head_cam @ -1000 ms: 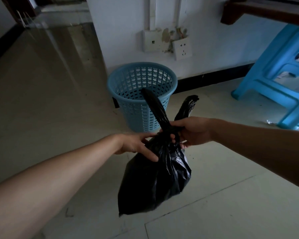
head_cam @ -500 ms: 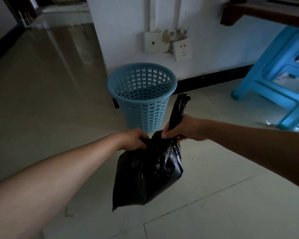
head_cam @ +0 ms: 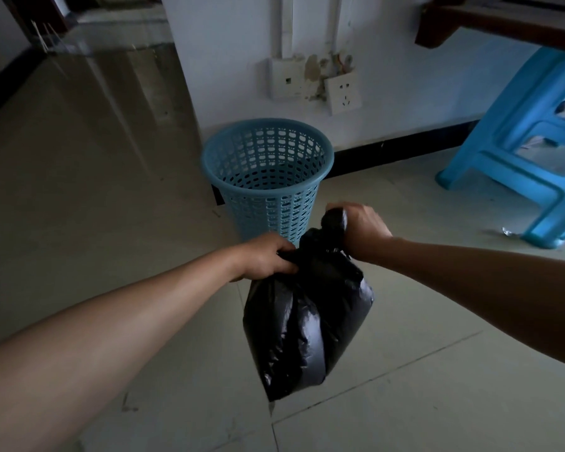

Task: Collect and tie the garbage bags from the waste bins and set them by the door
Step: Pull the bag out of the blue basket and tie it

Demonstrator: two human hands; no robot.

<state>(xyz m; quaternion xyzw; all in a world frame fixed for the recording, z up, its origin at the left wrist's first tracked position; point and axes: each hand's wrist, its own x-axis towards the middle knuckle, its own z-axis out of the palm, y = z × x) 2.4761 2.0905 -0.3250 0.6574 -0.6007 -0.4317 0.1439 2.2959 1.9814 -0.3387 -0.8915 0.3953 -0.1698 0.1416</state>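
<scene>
Now the black bag (head_cam: 307, 324) hangs in the air above the floor (head_cam: 79, 190), just in front of the blue bin (head_cam: 268, 177). The bag is full and shiny, and its top is bunched into a thick twist. No words or labels can be read on it.

A second ago two long black ends stuck up from the top of the bag. Half a second ago only one end stood up. Now neither end sticks up, and the top looks like a tight lump. The bin has not moved.

The right hand (head_cam: 362, 233) is a fist around the twisted top, with its fingers closed on the plastic. The left hand (head_cam: 265, 256) grips the bag just below, at the side, with its fingers (head_cam: 282, 252) curled shut on a fold.

The bin stands beside the wall (head_cam: 405, 76). Two white sockets (head_cam: 313, 83) sit on the wall above it. A blue stool (head_cam: 519, 148) stands well apart, on the right.
</scene>
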